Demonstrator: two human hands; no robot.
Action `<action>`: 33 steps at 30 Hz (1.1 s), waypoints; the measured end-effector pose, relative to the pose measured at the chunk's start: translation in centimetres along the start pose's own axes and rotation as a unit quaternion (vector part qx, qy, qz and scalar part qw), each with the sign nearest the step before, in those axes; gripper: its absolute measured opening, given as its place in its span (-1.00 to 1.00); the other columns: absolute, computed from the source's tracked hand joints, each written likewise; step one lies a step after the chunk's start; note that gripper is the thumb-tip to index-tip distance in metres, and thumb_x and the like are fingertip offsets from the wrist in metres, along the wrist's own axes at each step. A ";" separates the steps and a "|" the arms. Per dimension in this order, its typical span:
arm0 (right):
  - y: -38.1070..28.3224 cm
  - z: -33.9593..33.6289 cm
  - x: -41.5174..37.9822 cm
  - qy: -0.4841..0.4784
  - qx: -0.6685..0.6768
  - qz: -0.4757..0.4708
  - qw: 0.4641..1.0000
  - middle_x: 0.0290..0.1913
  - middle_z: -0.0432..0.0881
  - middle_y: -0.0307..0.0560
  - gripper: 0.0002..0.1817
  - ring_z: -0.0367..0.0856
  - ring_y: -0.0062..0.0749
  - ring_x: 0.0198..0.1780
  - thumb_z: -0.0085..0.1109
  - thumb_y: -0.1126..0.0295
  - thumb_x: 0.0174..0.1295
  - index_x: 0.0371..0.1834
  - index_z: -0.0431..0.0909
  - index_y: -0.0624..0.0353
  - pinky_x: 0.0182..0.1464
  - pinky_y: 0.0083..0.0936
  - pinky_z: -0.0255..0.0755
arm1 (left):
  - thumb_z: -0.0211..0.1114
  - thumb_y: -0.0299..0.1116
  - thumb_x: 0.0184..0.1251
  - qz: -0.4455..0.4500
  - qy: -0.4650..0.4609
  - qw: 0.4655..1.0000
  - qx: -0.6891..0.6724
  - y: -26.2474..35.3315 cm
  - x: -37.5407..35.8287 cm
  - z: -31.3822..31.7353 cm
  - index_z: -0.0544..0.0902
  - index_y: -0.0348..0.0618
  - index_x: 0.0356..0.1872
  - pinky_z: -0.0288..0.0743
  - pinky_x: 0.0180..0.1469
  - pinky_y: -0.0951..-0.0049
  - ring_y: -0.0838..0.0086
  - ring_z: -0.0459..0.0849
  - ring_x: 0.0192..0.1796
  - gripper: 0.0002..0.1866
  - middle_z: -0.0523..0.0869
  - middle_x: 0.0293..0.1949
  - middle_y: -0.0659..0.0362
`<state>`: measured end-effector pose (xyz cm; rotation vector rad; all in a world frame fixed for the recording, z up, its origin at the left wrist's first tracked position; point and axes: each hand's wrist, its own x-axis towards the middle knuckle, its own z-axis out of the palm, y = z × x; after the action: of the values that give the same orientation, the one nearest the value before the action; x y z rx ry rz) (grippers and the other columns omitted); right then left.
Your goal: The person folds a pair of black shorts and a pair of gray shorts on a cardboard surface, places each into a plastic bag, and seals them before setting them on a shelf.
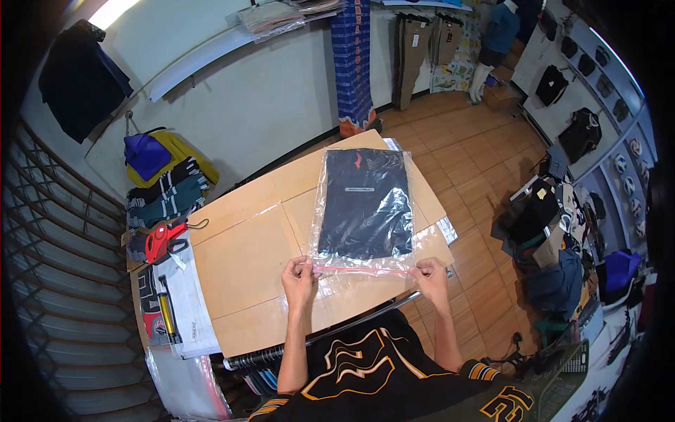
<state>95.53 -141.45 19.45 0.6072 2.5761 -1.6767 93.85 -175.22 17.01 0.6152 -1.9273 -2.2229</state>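
A folded dark shirt (pixel 365 218) with a small red mark and a pale printed strip lies inside a clear plastic bag (pixel 337 261) on the cardboard-covered table. The bag's near edge carries a pinkish-red strip (pixel 365 270). My left hand (pixel 299 276) pinches the left corner of that edge, with thumb and fingers closed. At the opposite corner my right hand (pixel 429 276) is likewise closed on the plastic. The edge is stretched nearly straight between both hands.
Cardboard (pixel 242 246) covers the table. Left of it are a red tape dispenser (pixel 166 240), a yellow-and-black tool (pixel 167 316) and more clear bags (pixel 184 383). Hangers with clothes hang under the near edge. Piled clothing (pixel 548 232) stands on the right, beyond the tiled floor (pixel 467 190).
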 end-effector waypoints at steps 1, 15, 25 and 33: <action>0.1 -0.3 0.1 -0.040 0.052 0.053 0.996 -0.34 0.75 0.01 -0.71 0.69 -0.44 -0.42 0.42 0.40 0.23 -0.10 0.62 0.36 -0.42 -0.50 0.59 | 0.28 -0.45 0.51 -0.001 -0.006 1.000 -0.009 0.2 -0.1 0.0 0.59 -0.38 -0.03 0.70 -0.32 0.55 0.56 0.70 -0.37 -0.81 0.72 -0.35 0.14; -0.1 -0.5 -0.4 -0.059 0.170 0.100 0.978 -0.37 0.71 -0.13 -0.87 0.68 -0.55 -0.42 0.30 0.49 0.32 -0.15 0.57 0.24 -0.52 -0.62 0.53 | 0.21 -0.45 0.55 0.004 -0.044 0.999 0.015 1.2 -0.5 -0.5 0.56 -0.36 0.02 0.75 -0.24 0.50 0.57 0.68 -0.37 -0.81 0.64 -0.37 0.21; -0.3 -0.1 -0.9 -0.031 0.191 0.068 0.979 -0.39 0.64 -0.14 -0.79 0.52 -0.61 -0.55 0.29 0.58 0.29 -0.17 0.41 0.19 -0.63 -0.63 0.38 | 0.22 -0.51 0.53 0.009 -0.025 0.999 0.037 0.4 -0.2 -0.6 0.51 -0.33 0.01 0.72 -0.32 0.56 0.56 0.71 -0.38 -0.84 0.68 -0.35 0.16; 0.7 0.1 -0.3 -0.044 0.194 0.065 0.978 -0.42 0.62 -0.13 -0.75 0.47 -0.63 -0.59 0.30 0.58 0.28 -0.14 0.37 0.20 -0.64 -0.61 0.37 | 0.22 -0.51 0.52 0.025 -0.016 0.999 0.013 0.8 -0.6 -0.3 0.43 -0.27 -0.08 0.73 -0.33 0.55 0.55 0.71 -0.38 -0.86 0.65 -0.37 0.16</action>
<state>96.04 -141.41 18.85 0.6766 2.1101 -2.1207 94.40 -175.38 17.95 0.5325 -1.9664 -2.1939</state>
